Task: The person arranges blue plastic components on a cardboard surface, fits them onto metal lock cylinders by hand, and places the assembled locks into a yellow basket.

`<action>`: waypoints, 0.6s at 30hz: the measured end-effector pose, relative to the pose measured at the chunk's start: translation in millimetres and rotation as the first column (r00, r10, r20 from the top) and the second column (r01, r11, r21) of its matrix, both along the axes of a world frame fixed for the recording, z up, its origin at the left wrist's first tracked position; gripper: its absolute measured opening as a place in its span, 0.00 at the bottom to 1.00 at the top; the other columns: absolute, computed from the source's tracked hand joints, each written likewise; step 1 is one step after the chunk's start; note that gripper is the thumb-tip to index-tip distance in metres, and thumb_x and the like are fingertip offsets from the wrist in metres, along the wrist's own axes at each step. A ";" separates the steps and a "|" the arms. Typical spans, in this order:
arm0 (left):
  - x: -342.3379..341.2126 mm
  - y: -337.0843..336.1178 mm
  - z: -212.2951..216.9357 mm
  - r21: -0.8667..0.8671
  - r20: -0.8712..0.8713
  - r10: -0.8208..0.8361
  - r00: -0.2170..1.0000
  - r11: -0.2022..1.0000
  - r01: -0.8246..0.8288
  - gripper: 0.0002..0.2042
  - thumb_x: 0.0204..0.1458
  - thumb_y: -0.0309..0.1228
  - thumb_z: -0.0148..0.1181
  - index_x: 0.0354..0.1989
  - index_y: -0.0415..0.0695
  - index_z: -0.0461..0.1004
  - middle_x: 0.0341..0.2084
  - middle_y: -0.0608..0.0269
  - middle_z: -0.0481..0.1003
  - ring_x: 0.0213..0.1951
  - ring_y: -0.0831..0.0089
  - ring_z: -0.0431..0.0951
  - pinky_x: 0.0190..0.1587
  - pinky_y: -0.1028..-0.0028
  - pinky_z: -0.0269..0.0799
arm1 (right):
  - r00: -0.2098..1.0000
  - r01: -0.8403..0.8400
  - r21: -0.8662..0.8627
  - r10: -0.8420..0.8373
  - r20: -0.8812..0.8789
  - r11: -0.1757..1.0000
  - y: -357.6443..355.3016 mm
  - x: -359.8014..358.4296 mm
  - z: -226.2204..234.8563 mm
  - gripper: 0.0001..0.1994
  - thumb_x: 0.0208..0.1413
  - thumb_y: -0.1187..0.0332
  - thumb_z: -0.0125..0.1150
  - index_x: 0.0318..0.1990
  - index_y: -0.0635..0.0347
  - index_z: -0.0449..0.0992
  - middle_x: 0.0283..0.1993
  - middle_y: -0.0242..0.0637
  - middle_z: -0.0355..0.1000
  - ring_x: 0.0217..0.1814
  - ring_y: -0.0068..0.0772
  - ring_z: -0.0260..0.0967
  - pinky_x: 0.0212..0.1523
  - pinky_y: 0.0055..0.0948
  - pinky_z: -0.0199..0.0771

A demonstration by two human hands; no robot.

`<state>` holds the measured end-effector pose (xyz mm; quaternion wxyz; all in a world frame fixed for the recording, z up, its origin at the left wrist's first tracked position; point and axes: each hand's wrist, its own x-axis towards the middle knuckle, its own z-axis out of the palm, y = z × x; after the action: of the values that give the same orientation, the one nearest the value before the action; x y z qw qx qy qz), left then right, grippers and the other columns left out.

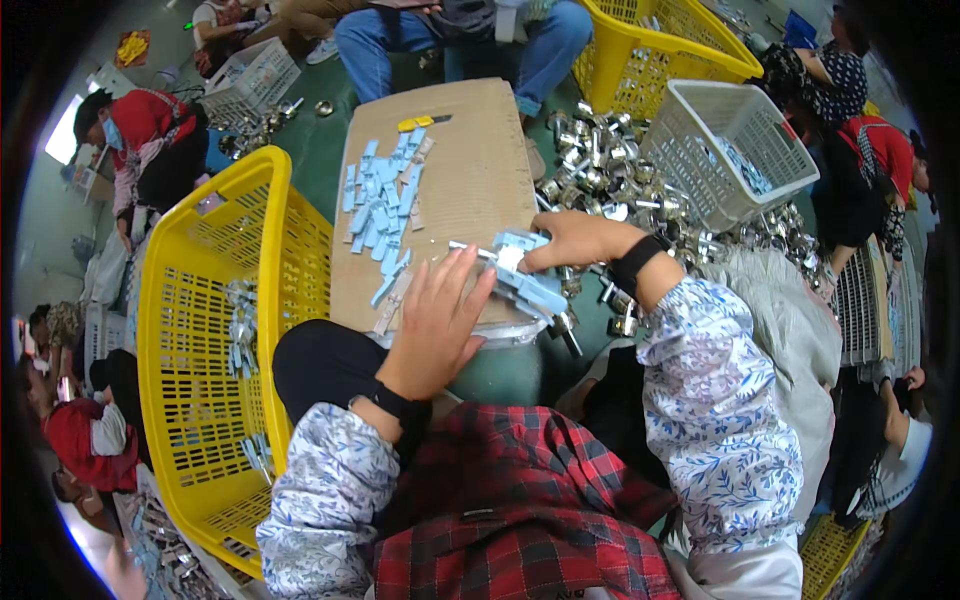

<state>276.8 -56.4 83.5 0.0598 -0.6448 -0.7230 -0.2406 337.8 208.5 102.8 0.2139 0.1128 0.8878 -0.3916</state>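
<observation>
My right hand (582, 240) is closed with thumb and fingers on a few light-blue flat pieces (530, 290), bunched together with a white part among them, over the near right corner of a cardboard sheet (470, 170). Beside it, my left hand (432, 325) has its fingers stretched out. Its fingertips lie against or just over a thin pale rod-like end (468, 247) that points out from the bunch; whether they press on it I cannot tell. More light-blue pieces (378, 195) lie in a loose pile on the cardboard's left half, near a yellow-handled cutter (423, 122).
A tall yellow basket (280, 225) stands at my left with blue pieces inside. Shiny metal parts (600, 160) heap on the floor to the right, beside a white basket (690, 150) and another yellow basket (625, 55). A person in jeans (380, 45) sits opposite; others work around.
</observation>
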 end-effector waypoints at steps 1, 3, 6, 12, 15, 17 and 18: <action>-8.2 0.2 13.4 -0.041 -0.093 0.029 0.995 0.999 -0.033 0.37 0.39 0.28 0.68 0.63 0.43 0.63 0.64 0.50 0.63 0.65 0.52 0.63 0.64 0.50 0.58 | 0.998 -0.058 -0.003 0.058 -0.019 0.998 -2.9 -3.1 0.7 0.39 0.45 0.42 0.67 0.52 0.73 0.72 0.43 0.52 0.77 0.44 0.40 0.75 0.43 0.32 0.75; -15.6 2.3 18.6 0.004 -0.102 -0.012 0.995 1.000 0.012 0.38 0.37 0.27 0.69 0.63 0.43 0.63 0.64 0.50 0.62 0.65 0.51 0.63 0.65 0.48 0.57 | 0.999 -0.042 -0.313 0.031 -0.041 0.949 -13.5 0.7 5.8 0.37 0.50 0.41 0.64 0.54 0.69 0.72 0.44 0.40 0.76 0.41 0.30 0.74 0.41 0.27 0.73; -25.7 6.2 38.0 0.106 -0.153 -0.092 0.984 0.988 0.108 0.40 0.35 0.31 0.73 0.62 0.41 0.63 0.62 0.49 0.65 0.63 0.49 0.66 0.63 0.50 0.60 | 0.994 -0.097 -0.557 0.057 -0.090 0.825 -19.4 16.5 31.8 0.36 0.60 0.41 0.55 0.66 0.60 0.64 0.54 0.36 0.72 0.45 0.26 0.71 0.43 0.26 0.74; -14.7 -1.1 35.8 0.342 0.934 -0.261 0.243 0.848 -0.405 0.53 0.33 0.56 0.77 0.62 0.31 0.61 0.54 0.55 0.71 0.56 0.65 0.73 0.57 0.68 0.69 | 0.929 -0.188 -0.733 -0.123 -0.348 0.654 -18.3 36.8 54.0 0.44 0.59 0.46 0.59 0.74 0.59 0.47 0.71 0.48 0.57 0.68 0.39 0.62 0.61 0.37 0.69; -2.9 3.6 47.9 0.426 0.858 -0.255 0.446 0.839 -0.340 0.54 0.40 0.65 0.68 0.65 0.30 0.58 0.56 0.54 0.70 0.58 0.67 0.71 0.60 0.68 0.65 | 0.852 -0.192 -0.629 -0.191 -0.488 0.753 -66.0 41.8 46.6 0.63 0.35 0.63 0.81 0.75 0.59 0.39 0.73 0.46 0.52 0.77 0.43 0.45 0.75 0.41 0.41; 6.3 14.3 51.1 0.475 0.781 -0.233 0.579 0.824 -0.308 0.52 0.46 0.69 0.58 0.66 0.31 0.59 0.57 0.50 0.69 0.61 0.63 0.67 0.64 0.66 0.59 | 0.657 -0.195 -0.511 -0.275 -0.701 0.837 -98.9 45.5 26.7 0.65 0.31 0.65 0.83 0.74 0.59 0.37 0.71 0.44 0.54 0.75 0.41 0.50 0.73 0.39 0.48; 8.5 18.1 55.0 0.476 0.785 -0.243 0.570 0.824 -0.306 0.52 0.46 0.69 0.58 0.66 0.31 0.59 0.57 0.50 0.69 0.61 0.63 0.67 0.64 0.66 0.59 | 0.597 -0.136 -0.529 -0.357 -0.719 0.838 -106.8 43.5 20.3 0.65 0.31 0.64 0.83 0.74 0.60 0.38 0.70 0.44 0.54 0.74 0.40 0.51 0.72 0.39 0.49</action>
<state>285.3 -38.3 138.5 -0.0899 -0.3955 -0.5725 -0.7126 381.3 101.7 123.1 -0.2069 -0.0798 0.7332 -0.6429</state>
